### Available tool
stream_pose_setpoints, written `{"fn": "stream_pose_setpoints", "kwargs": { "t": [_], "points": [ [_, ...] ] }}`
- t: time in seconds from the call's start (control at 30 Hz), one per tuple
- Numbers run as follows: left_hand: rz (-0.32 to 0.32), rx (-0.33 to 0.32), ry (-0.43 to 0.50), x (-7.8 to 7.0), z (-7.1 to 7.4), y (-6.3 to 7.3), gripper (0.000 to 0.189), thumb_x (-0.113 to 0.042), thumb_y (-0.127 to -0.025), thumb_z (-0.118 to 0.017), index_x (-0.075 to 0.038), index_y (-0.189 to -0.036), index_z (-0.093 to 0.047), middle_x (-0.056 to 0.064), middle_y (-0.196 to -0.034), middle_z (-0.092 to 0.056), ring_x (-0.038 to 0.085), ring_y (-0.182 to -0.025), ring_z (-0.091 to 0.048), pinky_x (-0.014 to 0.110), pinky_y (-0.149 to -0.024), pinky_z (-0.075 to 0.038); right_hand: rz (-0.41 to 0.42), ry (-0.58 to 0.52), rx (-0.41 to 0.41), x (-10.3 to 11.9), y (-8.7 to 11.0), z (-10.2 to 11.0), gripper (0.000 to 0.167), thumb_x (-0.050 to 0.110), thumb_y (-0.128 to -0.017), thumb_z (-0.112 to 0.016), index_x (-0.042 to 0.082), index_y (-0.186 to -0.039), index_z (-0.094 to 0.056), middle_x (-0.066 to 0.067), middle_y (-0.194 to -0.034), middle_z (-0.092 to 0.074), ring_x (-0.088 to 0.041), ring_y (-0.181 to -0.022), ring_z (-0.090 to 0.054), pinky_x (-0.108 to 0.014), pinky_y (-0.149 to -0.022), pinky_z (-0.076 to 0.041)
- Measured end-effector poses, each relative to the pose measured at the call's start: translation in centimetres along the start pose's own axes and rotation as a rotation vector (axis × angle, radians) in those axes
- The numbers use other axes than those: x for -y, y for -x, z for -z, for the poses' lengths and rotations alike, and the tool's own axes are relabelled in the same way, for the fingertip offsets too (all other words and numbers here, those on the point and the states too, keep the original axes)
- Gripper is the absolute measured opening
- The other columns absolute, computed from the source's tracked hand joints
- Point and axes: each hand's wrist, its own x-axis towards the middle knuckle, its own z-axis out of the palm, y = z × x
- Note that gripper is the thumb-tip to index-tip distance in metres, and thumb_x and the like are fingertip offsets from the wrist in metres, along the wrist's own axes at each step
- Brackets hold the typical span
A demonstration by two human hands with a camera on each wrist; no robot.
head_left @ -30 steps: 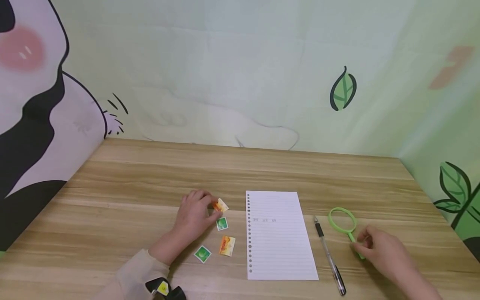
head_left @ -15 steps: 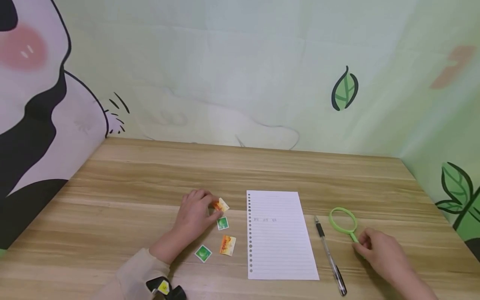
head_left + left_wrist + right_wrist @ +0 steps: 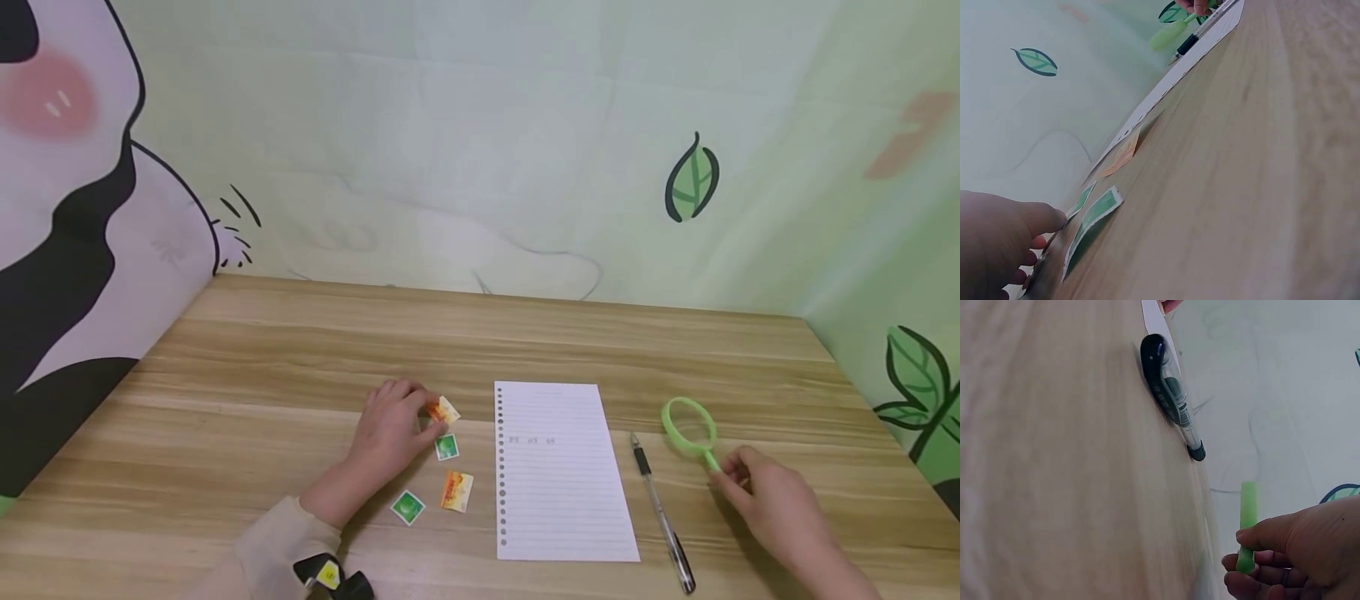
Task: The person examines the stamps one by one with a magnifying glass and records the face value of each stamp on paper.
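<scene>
My right hand pinches the handle of a green magnifying glass between thumb and fingers. In the right wrist view the handle is held off the wooden table, and the ring tilts up in the head view. At the left, my left hand holds an orange-and-cream stamp by its edge with thumb and forefinger. A green stamp lies just below the thumb. Nearer the front are another orange stamp and a second green stamp, its edges curling in the left wrist view.
A lined, punched sheet of paper with faint writing lies between the hands. Beside its right edge rests a black-and-clear pen. A painted wall rises behind the wooden table.
The magnifying glass has gone from lying flat to being tilted up, its ring raised by my right hand. My left hand and the stamps stay as they were.
</scene>
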Motion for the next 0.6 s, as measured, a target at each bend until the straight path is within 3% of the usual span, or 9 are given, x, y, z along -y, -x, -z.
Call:
{"fn": "stream_pose_setpoints", "kwargs": {
  "t": [0.6],
  "points": [
    [-0.016, -0.013, 0.003, 0.1, 0.0, 0.1, 0.036, -0.032, -0.079, -0.076, -0.009, -0.106, -0.07, 0.008, -0.11, -0.063, 0.029, -0.109, -0.055, 0.046, -0.098, -0.041, 0.149, 0.0, -0.196, 1.8, -0.3, 1.3, 0.015, 0.015, -0.088, -0.067, 0.002, -0.095, -0.065, -0.001, -0.076, -0.065, -0.006, -0.063, -0.049, -0.021, -0.052, -0.038]
  ]
}}
